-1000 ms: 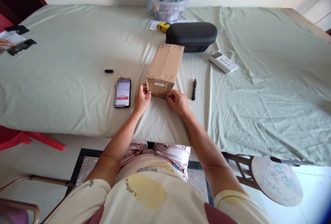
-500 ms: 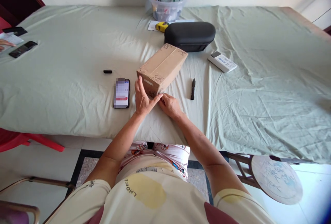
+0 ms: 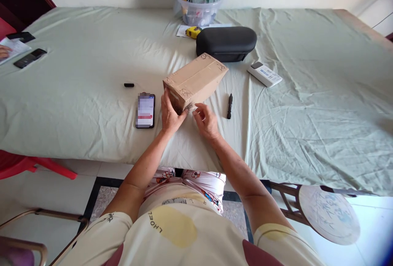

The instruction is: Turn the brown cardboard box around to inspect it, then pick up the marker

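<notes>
A taped brown cardboard box (image 3: 196, 79) lies slanted on the green table cloth (image 3: 92, 65), its near end towards me. My left hand (image 3: 170, 114) is pressed flat against that near end, fingers stretched up along it. My right hand (image 3: 206, 120) pinches a small loose piece of clear tape at the box's near bottom corner. A phone (image 3: 145, 110) with a lit screen lies just left of my left hand. A black pen (image 3: 229, 105) lies just right of my right hand.
Behind the box sit a black oval case (image 3: 226, 43), a yellow tape measure (image 3: 193, 32), a clear tub (image 3: 199, 8) with a carton on it, and a white remote (image 3: 264, 73). A small black cap (image 3: 129, 85) lies left. Another person's hand (image 3: 3, 52), phones and papers are far left.
The box has been swung so its far end points right. My left hand went flat against the near end, and my right hand rose to pinch tape at the corner.
</notes>
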The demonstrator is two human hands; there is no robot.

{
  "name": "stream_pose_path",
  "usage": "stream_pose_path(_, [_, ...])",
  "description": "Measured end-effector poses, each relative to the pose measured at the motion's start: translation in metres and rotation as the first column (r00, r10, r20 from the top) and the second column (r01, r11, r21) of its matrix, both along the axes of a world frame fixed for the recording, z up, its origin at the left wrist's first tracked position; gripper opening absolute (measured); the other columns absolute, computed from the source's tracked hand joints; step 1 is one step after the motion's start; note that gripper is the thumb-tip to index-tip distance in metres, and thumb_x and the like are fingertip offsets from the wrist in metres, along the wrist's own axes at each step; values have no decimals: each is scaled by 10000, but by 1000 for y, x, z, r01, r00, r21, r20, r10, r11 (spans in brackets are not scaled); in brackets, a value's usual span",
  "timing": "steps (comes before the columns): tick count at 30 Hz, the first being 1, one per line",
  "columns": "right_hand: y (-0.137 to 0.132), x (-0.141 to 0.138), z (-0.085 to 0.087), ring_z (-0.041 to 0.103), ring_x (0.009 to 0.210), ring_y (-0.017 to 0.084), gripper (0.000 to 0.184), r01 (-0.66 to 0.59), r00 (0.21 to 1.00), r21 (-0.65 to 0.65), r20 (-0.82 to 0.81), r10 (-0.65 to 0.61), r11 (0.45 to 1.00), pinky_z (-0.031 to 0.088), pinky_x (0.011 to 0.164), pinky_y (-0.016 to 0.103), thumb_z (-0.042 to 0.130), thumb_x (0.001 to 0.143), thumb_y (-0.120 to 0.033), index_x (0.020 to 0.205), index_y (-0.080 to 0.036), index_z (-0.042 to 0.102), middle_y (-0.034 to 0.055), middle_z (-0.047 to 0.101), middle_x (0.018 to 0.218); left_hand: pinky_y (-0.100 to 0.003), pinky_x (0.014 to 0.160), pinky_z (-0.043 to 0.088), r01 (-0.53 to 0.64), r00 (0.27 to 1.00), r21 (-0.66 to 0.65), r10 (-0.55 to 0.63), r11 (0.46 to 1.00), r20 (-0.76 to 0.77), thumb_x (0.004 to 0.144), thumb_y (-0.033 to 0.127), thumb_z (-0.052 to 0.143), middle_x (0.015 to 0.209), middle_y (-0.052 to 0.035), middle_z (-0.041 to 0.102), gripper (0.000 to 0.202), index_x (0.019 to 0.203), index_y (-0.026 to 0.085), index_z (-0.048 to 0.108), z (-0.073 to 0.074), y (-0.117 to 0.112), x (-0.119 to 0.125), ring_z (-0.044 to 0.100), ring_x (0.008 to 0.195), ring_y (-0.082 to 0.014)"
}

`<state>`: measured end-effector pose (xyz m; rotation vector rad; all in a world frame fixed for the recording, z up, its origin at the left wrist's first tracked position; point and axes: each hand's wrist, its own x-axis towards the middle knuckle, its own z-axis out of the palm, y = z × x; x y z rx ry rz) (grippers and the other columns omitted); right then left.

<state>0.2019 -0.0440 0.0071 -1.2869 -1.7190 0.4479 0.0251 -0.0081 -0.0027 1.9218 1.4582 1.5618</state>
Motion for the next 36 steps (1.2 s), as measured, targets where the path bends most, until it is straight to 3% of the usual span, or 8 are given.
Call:
stream_pose_path(4, [-3, 10, 6, 576, 660, 156, 525, 121, 982, 189, -169, -89, 975, 548, 685, 342, 503, 1031, -639, 1378, -257, 601, 27, 679, 876, -627, 1329, 306, 37, 999, 28, -36, 999, -34, 828, 434, 865, 1746, -248, 243, 1137, 1673, 231, 131, 0, -5, -2, 242, 1653, -422])
stream_pose_path(9, [-7, 6, 9, 605, 646, 168, 489, 30, 983, 269, -183, 21, 963, 569, 646, 347, 576, 1004, -667, 1241, -250, 673, 44, 700, 844, -631, 1305, 350, 92, 993, 40, -89, 995, -80, 861, 421, 815, 1746, -251, 238, 999, 1645, 208, 235, 0, -14, -1, 225, 1655, -438])
stream_pose_path(16, [-9, 4, 8, 610, 619, 164, 617, 60, 974, 170, -228, -20, 984, 579, 621, 345, 613, 909, -817, 1120, -240, 668, 42, 687, 807, -614, 1278, 399, 151, 986, 138, -138, 979, -96, 886, 422, 787, 1744, -235, 235, 964, 1654, 237, 236, 1, -11, -5, 267, 1640, -432])
stream_pose_path(22, [-1, 16, 11, 618, 600, 138, 521, 170, 930, 164, -352, -104, 972, 542, 559, 308, 564, 973, -756, 1114, -264, 657, 29, 689, 864, -581, 1307, 372, 170, 982, 128, -157, 977, -106, 852, 463, 823, 1722, -212, 290, 999, 1639, 263, 241, 9, -6, -17, 307, 1626, -408])
stream_pose_path(25, [5, 28, 14, 617, 604, 137, 497, 266, 907, 146, -373, -196, 953, 517, 544, 295, 538, 993, -731, 1141, -268, 643, 15, 650, 801, -571, 1310, 374, 191, 978, 119, -179, 974, -107, 850, 492, 819, 1719, -199, 306, 990, 1632, 274, 253, 11, -3, -25, 329, 1619, -394])
stream_pose_path(31, [16, 50, 17, 560, 569, 135, 534, 412, 832, 90, -444, -334, 907, 481, 544, 289, 494, 1011, -699, 1323, -268, 551, -18, 590, 730, -493, 1197, 521, 253, 967, 121, -248, 960, -60, 800, 508, 822, 1670, -175, 401, 1013, 1629, 274, 290, 14, 3, -42, 366, 1603, -357])
stream_pose_path(36, [22, 58, 16, 485, 543, 110, 532, 389, 762, -4, -560, -324, 921, 413, 526, 250, 569, 934, -774, 1040, -254, 589, -59, 490, 646, -450, 1089, 593, 263, 965, 7, -263, 965, -2, 763, 510, 797, 1666, -138, 436, 997, 1618, 291, 335, 22, 0, -51, 452, 1540, -348])
